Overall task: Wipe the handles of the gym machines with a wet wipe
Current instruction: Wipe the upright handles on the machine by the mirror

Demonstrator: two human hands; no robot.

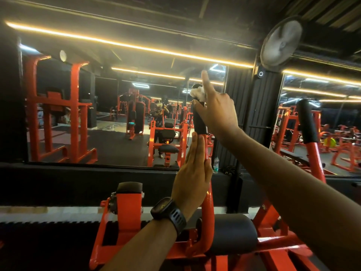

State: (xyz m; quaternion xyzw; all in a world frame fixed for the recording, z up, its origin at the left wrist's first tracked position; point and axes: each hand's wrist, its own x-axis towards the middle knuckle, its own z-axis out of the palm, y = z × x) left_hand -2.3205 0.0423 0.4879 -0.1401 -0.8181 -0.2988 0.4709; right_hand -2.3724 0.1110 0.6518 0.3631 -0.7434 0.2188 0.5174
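Two hands were up on one upright of an orange gym machine (pixel 125 222). Right hand (pixel 218 112) was raised to the top of the black foam handle (pixel 199 122) and gripped a crumpled white wet wipe (pixel 198 93) against the handle's upper end. Its thumb lay across the foam below the wipe and its index finger stuck straight up past the handle tip. The other fingers were hidden behind the hand. The wipe sat bunched between the base of that index finger and the handle top, touching both.

Left hand (pixel 192 173) was flat, fingers straight and together, and held nothing. It pressed along the orange bar (pixel 210 200) just below the foam, fingertips reaching up to the foam's lower edge. A black watch (pixel 168 214) was on the left wrist.

One more black foam handle, the second handle (pixel 307 122), stood on a matching orange upright to the right, well apart from both hands. A black padded roller (pixel 232 233) lay low between the two uprights. A smaller black pad (pixel 130 187) topped an orange bracket left of the left forearm.

The wall mirror (pixel 109 118) behind the machine reflected rows of orange machines and a standing person. A clear water bottle (pixel 215 165) stood on the ledge under the mirror, just right of the left hand in view. A round fan (pixel 281 43) hung high on a dark pillar, upper right. Warm light strips (pixel 117 43) ran along the ceiling.
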